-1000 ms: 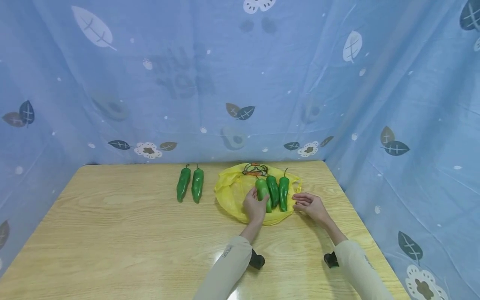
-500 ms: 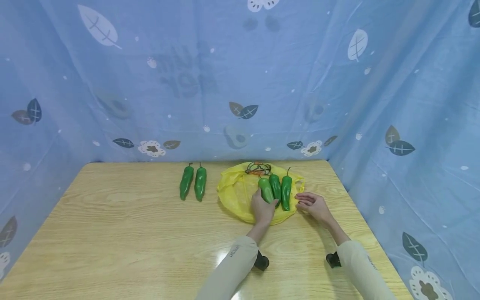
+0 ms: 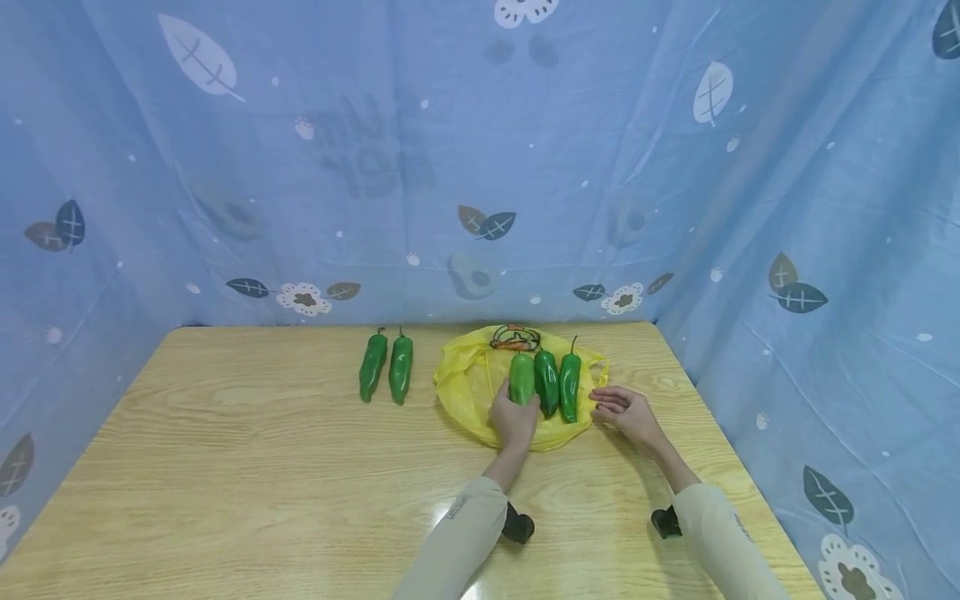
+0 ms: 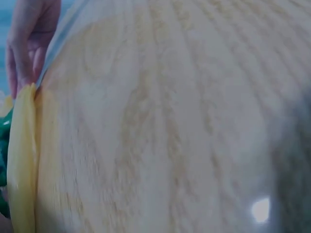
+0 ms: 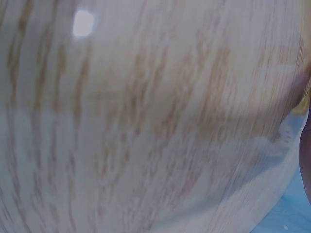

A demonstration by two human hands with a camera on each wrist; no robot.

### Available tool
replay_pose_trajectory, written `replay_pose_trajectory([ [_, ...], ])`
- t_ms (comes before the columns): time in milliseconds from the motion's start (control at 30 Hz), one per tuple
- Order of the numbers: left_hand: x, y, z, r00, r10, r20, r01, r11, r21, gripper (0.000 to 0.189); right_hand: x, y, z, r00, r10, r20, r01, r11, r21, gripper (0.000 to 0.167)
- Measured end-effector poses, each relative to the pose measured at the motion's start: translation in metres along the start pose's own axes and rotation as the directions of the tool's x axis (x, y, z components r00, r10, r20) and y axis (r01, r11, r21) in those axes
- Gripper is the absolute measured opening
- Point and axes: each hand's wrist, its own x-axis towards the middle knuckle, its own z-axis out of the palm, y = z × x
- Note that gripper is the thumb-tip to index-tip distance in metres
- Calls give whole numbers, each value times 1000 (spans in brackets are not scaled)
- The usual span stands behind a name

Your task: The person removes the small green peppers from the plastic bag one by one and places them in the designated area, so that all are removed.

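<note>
In the head view, my left hand (image 3: 516,421) grips the lower part of a light green pepper (image 3: 522,379) over the yellow plastic bag (image 3: 476,383). To its right, two darker green peppers lie side by side on the bag: a middle pepper (image 3: 547,385) and a right pepper (image 3: 570,387) with a long stem. My right hand (image 3: 626,415) pinches the bag's right edge; the left wrist view shows this right hand (image 4: 33,41) with fingertips on the yellow bag (image 4: 23,160). Only a sliver of the right hand shows in the right wrist view.
Two more green peppers, a left one (image 3: 372,367) and a right one (image 3: 401,368), lie on the wooden table (image 3: 247,467) left of the bag. A blue patterned curtain (image 3: 360,167) hangs behind the table and along both sides.
My left hand has shifted slightly left with the light green pepper, which now points straighter away from me, apart from the middle pepper. The right hand stays at the bag's edge.
</note>
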Motion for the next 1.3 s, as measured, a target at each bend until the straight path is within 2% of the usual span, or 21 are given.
replay_pose_trajectory([
  [267, 6, 6, -12, 997, 72, 12, -71, 996, -57, 40, 0, 1, 2, 1000, 24, 1, -24, 1000, 20, 44],
  [433, 9, 14, -20, 995, 78, 62, -70, 990, -125, 44, -1, 0, 2, 1000, 10, 4, -10, 1000, 11, 44],
  [667, 14, 22, -32, 988, 135, 79, -123, 981, -148, 48, -2, -1, 1, 1000, 4, 6, -4, 1000, 9, 44],
  [867, 20, 32, -42, 987, 110, 114, -88, 980, -179, 49, -4, -5, 3, 1000, -5, 12, 5, 1000, 12, 45],
  [1100, 29, 38, -55, 990, 105, 98, -91, 987, -136, 49, -4, -8, 2, 1000, -20, 12, 20, 1000, 3, 45],
  [1300, 42, 42, -69, 990, 104, 94, -89, 984, -154, 49, -4, -6, 1, 1000, -22, 13, 22, 1000, -1, 44],
])
